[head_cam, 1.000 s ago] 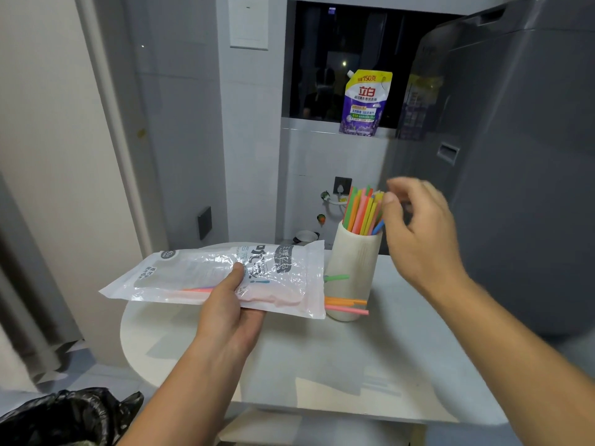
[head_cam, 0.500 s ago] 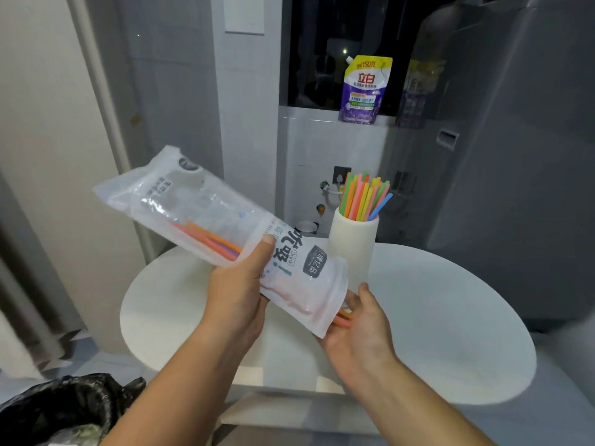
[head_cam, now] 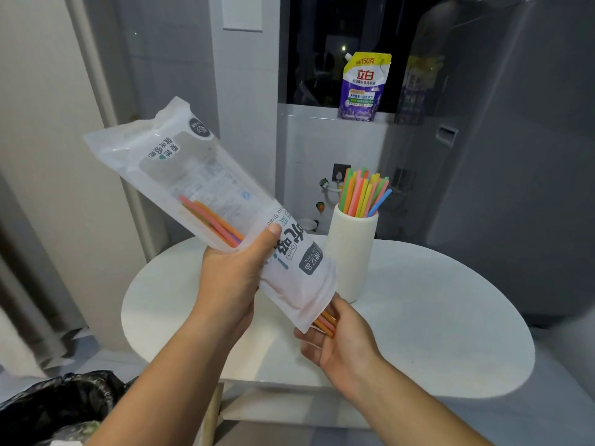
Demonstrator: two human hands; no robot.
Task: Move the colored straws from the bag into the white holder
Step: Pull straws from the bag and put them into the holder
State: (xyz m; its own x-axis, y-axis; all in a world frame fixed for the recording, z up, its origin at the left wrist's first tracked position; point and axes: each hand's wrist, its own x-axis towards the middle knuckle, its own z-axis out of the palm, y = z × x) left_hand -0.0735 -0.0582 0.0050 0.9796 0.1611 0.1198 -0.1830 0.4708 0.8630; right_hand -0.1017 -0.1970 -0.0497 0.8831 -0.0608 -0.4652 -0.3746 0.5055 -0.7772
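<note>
Bag (head_cam: 206, 194): lifted off the table (head_cam: 434, 317) since a second ago and tipped mouth-down; the right hand (head_cam: 341, 342) has left the holder's top for the bag's mouth.

Straws (head_cam: 212, 220): a few remain inside, orange and pink, their lower ends poking from the mouth onto the right palm.

Left hand (head_cam: 235, 281): grips the bag at mid-length, thumb on top.

Right hand: palm up, fingers loosely spread under the straw ends, no pinch closed.

Holder (head_cam: 352, 252): upright on the table just behind the mouth, with stored straws (head_cam: 363, 194) fanned out of its top.

Handling: keep the tilt steady, let the ends slide out further, close thumb and fingers round the whole bundle, draw it out along the bag's line, then stand it in the holder.

Beyond: pouch (head_cam: 365, 88) on the ledge.
</note>
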